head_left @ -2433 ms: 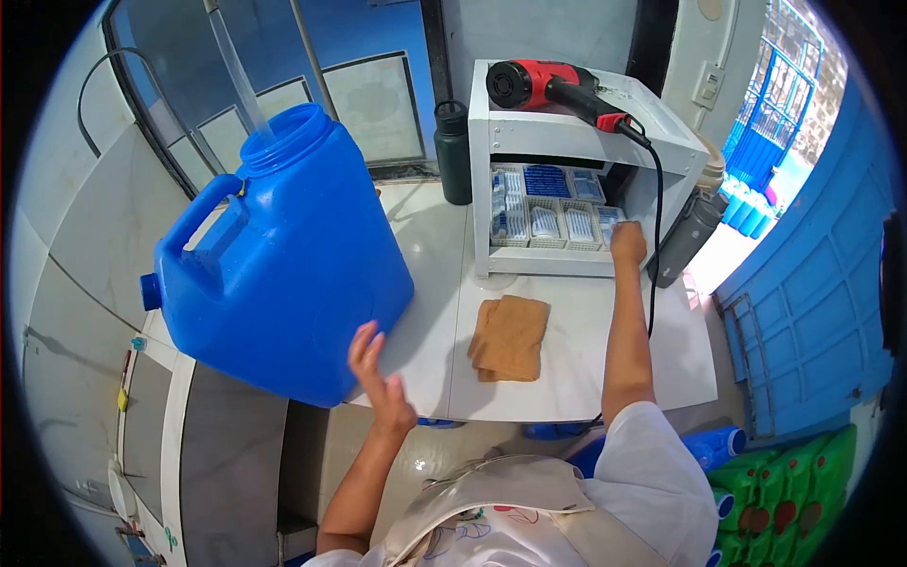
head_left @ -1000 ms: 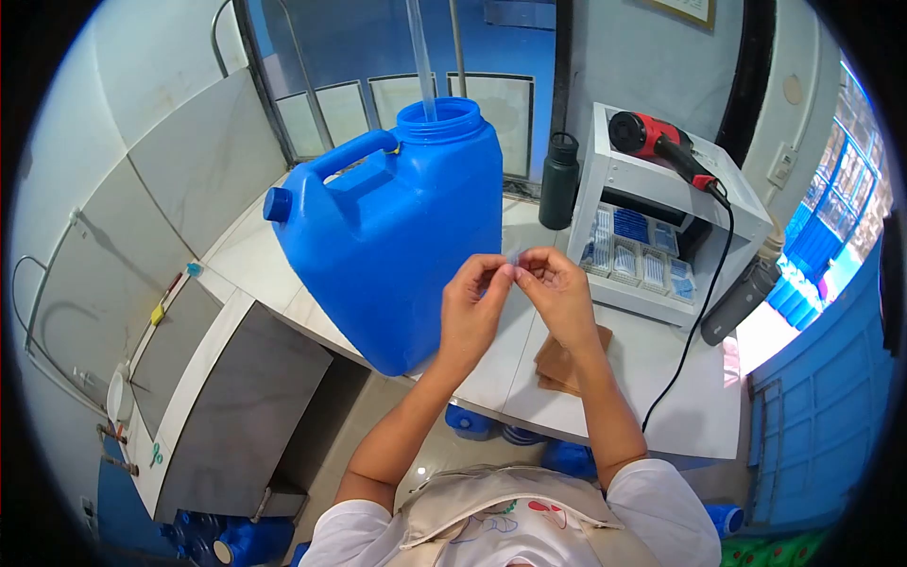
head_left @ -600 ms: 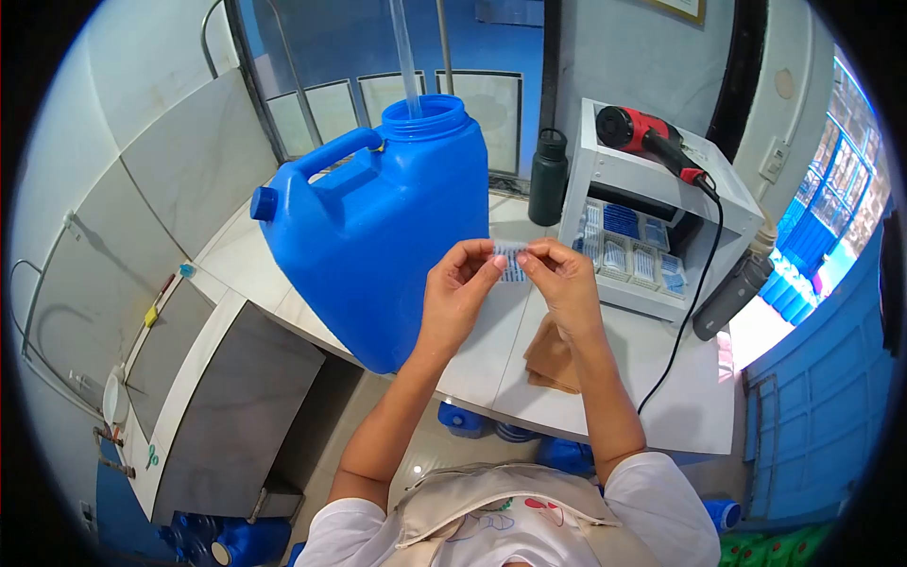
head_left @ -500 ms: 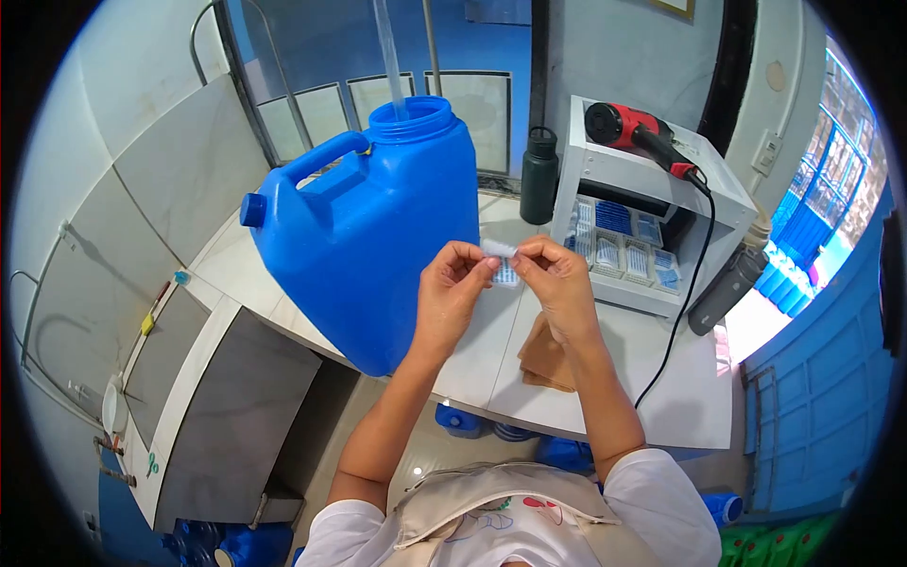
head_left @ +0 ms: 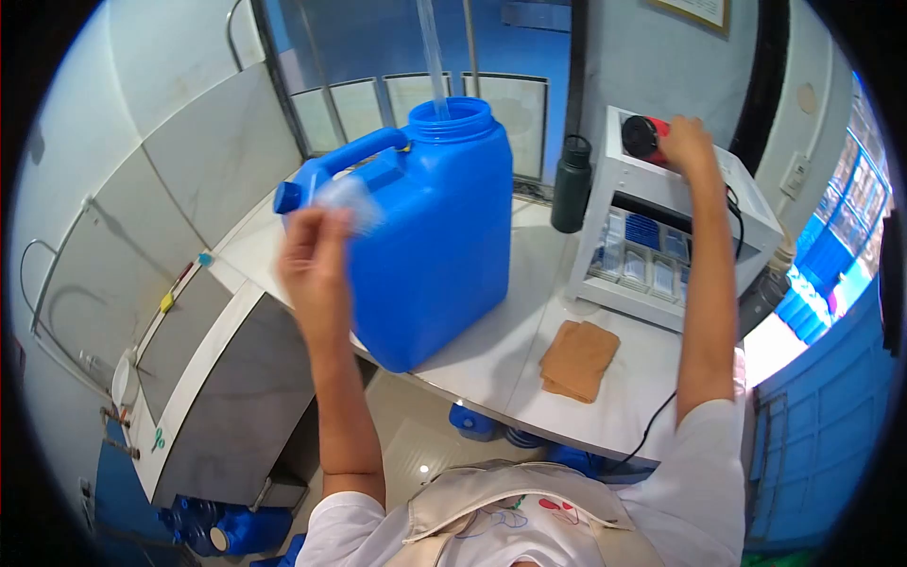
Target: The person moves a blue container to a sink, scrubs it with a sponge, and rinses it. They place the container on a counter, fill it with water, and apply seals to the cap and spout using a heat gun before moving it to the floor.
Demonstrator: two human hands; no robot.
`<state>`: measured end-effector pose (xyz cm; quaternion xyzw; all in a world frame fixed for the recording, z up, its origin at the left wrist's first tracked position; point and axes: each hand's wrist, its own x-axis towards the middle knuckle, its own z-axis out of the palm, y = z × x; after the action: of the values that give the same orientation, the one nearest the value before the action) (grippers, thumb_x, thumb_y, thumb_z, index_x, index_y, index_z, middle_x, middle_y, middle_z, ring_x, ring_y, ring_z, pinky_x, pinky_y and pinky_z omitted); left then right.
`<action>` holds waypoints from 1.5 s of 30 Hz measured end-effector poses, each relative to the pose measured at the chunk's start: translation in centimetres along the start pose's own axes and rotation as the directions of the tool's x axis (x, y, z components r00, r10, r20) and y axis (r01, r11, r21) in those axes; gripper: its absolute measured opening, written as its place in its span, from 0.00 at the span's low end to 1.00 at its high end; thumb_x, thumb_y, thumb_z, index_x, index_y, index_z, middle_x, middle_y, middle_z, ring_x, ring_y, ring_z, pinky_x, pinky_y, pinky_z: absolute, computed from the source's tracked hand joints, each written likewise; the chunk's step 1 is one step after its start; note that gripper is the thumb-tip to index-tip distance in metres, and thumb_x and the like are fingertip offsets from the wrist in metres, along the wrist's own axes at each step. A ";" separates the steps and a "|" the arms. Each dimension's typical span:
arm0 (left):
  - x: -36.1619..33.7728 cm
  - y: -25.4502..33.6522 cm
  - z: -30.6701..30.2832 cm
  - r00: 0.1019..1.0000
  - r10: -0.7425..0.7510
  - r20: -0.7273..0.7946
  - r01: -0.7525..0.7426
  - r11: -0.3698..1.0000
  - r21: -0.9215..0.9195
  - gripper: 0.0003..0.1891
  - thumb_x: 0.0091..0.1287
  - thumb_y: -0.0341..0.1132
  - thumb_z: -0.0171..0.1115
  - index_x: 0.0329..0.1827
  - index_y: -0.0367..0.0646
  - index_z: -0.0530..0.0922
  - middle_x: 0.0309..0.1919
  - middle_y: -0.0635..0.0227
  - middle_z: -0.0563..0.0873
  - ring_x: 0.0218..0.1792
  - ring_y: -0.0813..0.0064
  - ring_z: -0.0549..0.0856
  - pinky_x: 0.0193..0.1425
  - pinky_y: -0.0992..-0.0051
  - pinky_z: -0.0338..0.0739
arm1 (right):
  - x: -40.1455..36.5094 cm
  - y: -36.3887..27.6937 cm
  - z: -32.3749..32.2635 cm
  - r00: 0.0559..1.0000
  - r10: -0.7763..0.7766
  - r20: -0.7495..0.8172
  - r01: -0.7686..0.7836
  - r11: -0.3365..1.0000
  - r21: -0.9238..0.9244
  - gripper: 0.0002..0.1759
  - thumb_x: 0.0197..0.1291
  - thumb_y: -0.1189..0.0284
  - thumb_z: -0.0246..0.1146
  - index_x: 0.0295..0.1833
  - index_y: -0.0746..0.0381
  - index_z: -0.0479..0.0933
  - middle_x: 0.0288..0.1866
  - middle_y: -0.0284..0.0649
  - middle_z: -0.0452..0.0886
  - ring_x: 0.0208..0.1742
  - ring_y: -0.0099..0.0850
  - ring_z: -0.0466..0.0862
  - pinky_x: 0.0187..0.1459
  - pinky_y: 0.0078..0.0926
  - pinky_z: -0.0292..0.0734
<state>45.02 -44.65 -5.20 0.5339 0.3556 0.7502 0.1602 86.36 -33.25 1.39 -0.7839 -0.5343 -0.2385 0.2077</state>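
A large blue plastic jug (head_left: 425, 255) stands upright on the white counter, its wide mouth uncovered. Something clear, a tube or a stream of water (head_left: 434, 57), runs down into that mouth. In front of the jug's handle, my left hand (head_left: 316, 260) pinches a small piece of clear plastic film (head_left: 350, 203); both are smeared by motion. Over on the right, my right hand (head_left: 688, 146) is wrapped round the red and black heat gun (head_left: 642, 139), which lies on top of the white shelf unit (head_left: 619, 180). My fingers hide most of its body and grip.
A folded brown cloth (head_left: 580, 361) lies on the counter (head_left: 515, 369). A dark green bottle (head_left: 571, 184) stands between jug and shelf. Inside the shelf, trays (head_left: 635, 266) hold small clear packets. The heat gun's black cord (head_left: 652, 433) hangs at the right.
My hands have parted. The left has moved left with the plastic film, across the jug's front; the right has let go of it and reached up right onto the heat gun. The view has shifted.
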 end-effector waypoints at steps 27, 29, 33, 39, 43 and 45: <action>12.6 -6.1 -13.2 0.917 -0.200 0.346 0.202 0.979 0.030 0.10 0.63 0.36 0.63 0.41 0.39 0.79 0.31 0.73 0.82 0.32 0.85 0.77 0.37 0.83 0.68 | -19.0 1.8 -8.3 0.910 0.407 0.074 -0.192 0.257 0.947 0.18 0.53 0.65 0.62 0.45 0.65 0.77 0.32 0.36 0.80 0.30 0.23 0.78 0.31 0.19 0.73; 12.9 -5.6 -13.2 0.895 -0.253 0.367 0.272 0.962 0.001 0.08 0.63 0.36 0.62 0.39 0.42 0.80 0.30 0.75 0.82 0.31 0.86 0.75 0.35 0.85 0.66 | -23.0 -0.1 -9.3 0.940 0.333 0.077 -0.126 0.126 0.984 0.19 0.52 0.66 0.61 0.47 0.67 0.75 0.32 0.38 0.79 0.30 0.24 0.78 0.31 0.18 0.73; 14.1 -5.2 -13.4 0.820 -0.299 0.488 0.342 0.940 0.002 0.08 0.62 0.36 0.63 0.39 0.42 0.81 0.30 0.76 0.82 0.31 0.86 0.76 0.36 0.85 0.66 | -28.7 -5.3 -11.5 0.983 0.181 0.044 -0.023 -0.115 0.993 0.24 0.48 0.68 0.59 0.50 0.70 0.69 0.33 0.42 0.76 0.28 0.26 0.77 0.31 0.19 0.73; 13.7 -3.9 -11.7 0.790 -0.153 0.593 0.126 0.988 0.088 0.09 0.61 0.34 0.63 0.39 0.37 0.83 0.31 0.70 0.84 0.35 0.80 0.79 0.46 0.80 0.71 | -32.8 -11.9 -12.2 0.991 0.082 0.106 -0.079 -0.280 0.957 0.31 0.45 0.65 0.60 0.52 0.74 0.65 0.34 0.46 0.75 0.27 0.29 0.78 0.29 0.23 0.76; 12.6 -3.3 -11.4 0.819 0.063 0.570 -0.267 0.922 0.280 0.07 0.58 0.32 0.64 0.36 0.41 0.84 0.33 0.63 0.83 0.36 0.69 0.80 0.44 0.72 0.74 | -34.4 -14.7 -12.3 0.988 0.033 0.148 -0.125 -0.373 0.919 0.32 0.43 0.66 0.62 0.52 0.75 0.64 0.35 0.48 0.73 0.25 0.31 0.79 0.27 0.24 0.77; 11.8 -3.2 -11.6 0.760 0.378 0.529 -0.615 0.681 0.398 0.05 0.57 0.32 0.65 0.34 0.41 0.83 0.37 0.62 0.80 0.38 0.65 0.79 0.44 0.69 0.74 | -35.0 -16.0 -12.6 0.982 -0.002 0.190 -0.177 -0.372 0.911 0.33 0.43 0.65 0.63 0.52 0.75 0.64 0.36 0.49 0.73 0.25 0.32 0.79 0.27 0.24 0.78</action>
<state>29.47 -39.34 -1.36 0.7767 0.3513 0.5022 -0.1453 58.36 -60.95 -8.27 -0.3208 -0.4443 0.3663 0.7520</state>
